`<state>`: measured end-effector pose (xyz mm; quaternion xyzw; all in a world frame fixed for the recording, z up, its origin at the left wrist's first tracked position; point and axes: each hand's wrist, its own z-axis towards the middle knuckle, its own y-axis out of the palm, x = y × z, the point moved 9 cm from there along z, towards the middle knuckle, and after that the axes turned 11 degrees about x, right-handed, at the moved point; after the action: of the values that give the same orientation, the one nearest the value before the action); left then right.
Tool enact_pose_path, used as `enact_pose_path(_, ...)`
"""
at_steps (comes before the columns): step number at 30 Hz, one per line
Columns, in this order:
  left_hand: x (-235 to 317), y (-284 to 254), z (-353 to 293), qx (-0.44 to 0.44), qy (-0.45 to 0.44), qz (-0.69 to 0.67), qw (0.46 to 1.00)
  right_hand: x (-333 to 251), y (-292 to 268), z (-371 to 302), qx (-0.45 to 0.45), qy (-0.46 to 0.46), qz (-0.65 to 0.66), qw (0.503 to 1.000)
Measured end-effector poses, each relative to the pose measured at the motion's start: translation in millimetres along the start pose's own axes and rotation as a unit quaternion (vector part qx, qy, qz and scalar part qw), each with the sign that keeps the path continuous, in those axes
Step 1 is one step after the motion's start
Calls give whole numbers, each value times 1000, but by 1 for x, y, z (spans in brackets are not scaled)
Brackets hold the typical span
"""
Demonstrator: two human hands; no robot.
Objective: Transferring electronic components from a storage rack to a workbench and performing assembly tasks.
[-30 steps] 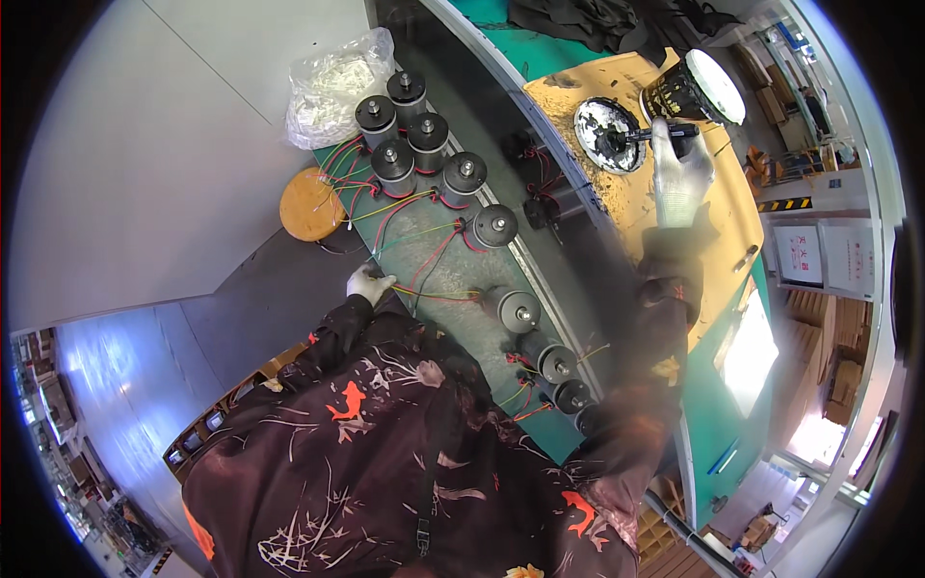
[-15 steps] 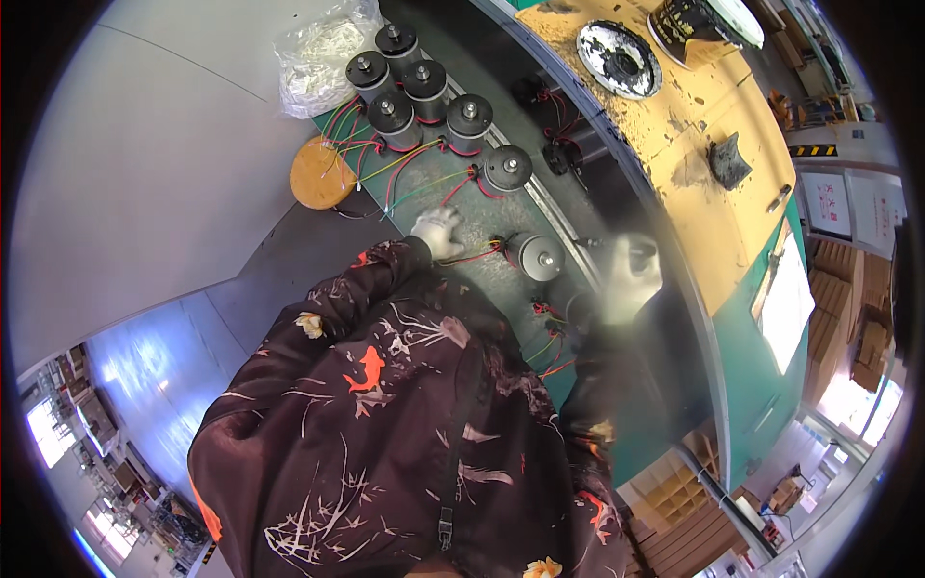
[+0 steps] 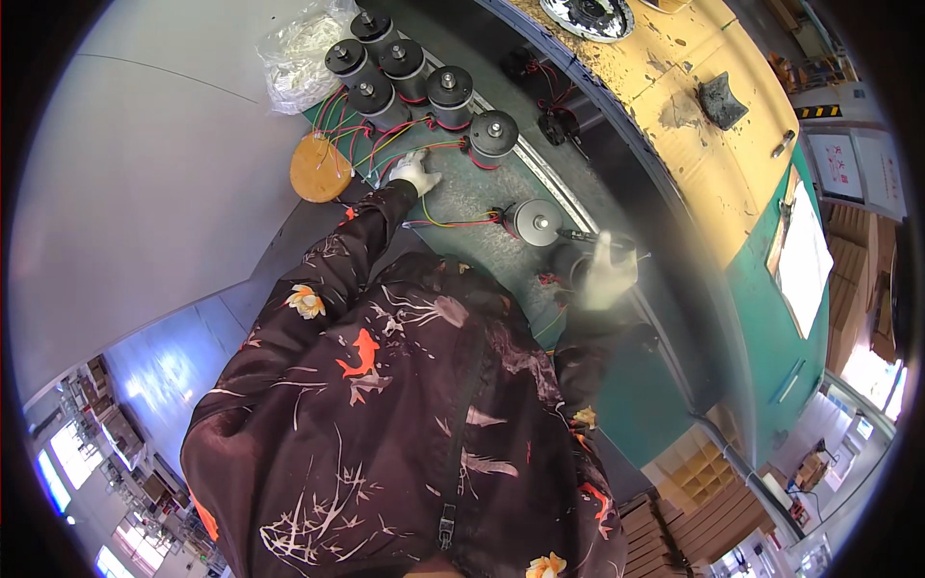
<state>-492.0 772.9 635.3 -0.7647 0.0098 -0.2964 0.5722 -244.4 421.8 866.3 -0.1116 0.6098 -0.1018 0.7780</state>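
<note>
My left hand (image 3: 415, 173), in a white glove, is over the green tabletop beside the loose wires, its fingers parted. A yellow wire from the near motor (image 3: 536, 223) ends close beside it. That motor stands upright with a grey top and a metal shaft. My right hand (image 3: 612, 273), also white-gloved and smeared by motion, closes around a dark slim tool (image 3: 578, 235) whose end points at the near motor. Another motor (image 3: 571, 262) is partly hidden by this hand. A dark-topped motor (image 3: 493, 133) stands farther off, its wires trailing left.
Several more motors (image 3: 401, 60) cluster at the back left, near a clear plastic bag (image 3: 306, 63) of white pieces and a round wooden stool (image 3: 320, 168). A metal rail (image 3: 549, 180) runs past the motors. Paint-stained cardboard (image 3: 665, 82) covers the raised surface at right, with a clipboard (image 3: 802, 260).
My left hand has moved away from the near motor's wires, up and left. My right hand has shifted left toward the near motors. The whole view has tilted slightly.
</note>
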Motion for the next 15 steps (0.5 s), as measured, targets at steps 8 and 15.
enact_pose_path(8, -22, 2, 13, 22, -51, -96, 994, 24, 0, 0, -33, 65, -38, 997)
enact_pose_path(15, -76, 10, -4, 28, -144, -273, 951, 16, 2, -1, -45, 32, -42, 998)
